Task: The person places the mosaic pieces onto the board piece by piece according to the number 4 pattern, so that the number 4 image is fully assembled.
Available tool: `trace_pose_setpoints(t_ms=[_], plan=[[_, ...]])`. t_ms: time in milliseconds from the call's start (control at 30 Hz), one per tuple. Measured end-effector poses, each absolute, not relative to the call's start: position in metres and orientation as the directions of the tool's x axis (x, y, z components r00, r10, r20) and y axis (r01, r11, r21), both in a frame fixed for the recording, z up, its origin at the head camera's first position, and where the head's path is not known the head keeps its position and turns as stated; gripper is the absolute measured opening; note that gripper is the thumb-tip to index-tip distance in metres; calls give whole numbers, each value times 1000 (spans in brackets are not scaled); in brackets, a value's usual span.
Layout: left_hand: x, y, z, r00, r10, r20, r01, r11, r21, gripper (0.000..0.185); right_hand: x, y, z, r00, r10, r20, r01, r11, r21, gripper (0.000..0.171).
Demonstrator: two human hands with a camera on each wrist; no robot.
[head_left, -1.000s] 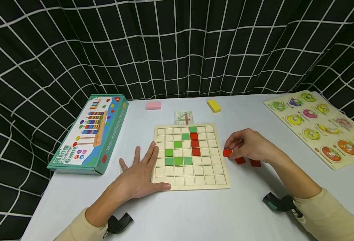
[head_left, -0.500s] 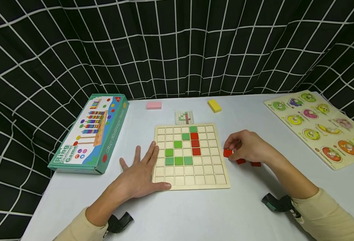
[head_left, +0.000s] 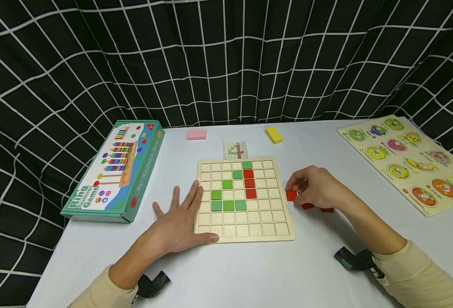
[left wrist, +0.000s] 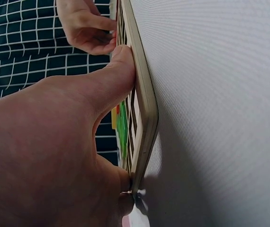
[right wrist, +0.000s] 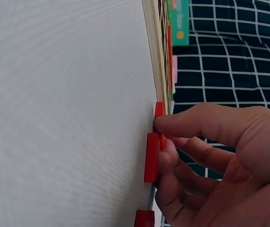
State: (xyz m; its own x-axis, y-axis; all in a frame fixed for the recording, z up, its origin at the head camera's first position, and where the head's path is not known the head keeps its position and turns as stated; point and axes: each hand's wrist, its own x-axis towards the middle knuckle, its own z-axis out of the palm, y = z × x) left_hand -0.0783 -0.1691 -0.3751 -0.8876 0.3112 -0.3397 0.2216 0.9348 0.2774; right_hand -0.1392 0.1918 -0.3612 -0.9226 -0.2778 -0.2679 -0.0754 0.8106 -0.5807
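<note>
Right hand pinches red tile beside board

Red tile in right grip

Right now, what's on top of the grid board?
The grid board bears seven green tiles and, in one column, three red tiles. The left hand rests its thumb near the near left corner; what that covers can't be seen.
</note>
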Motion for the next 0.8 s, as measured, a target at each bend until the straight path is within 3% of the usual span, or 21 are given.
trace_pose_setpoints(t_ms=[800], plan=[[-78,-170,-374,-888,312,-339,225,936,272,125,-139,195,-355,-945,-229,-235,-35,781,-623,25]])
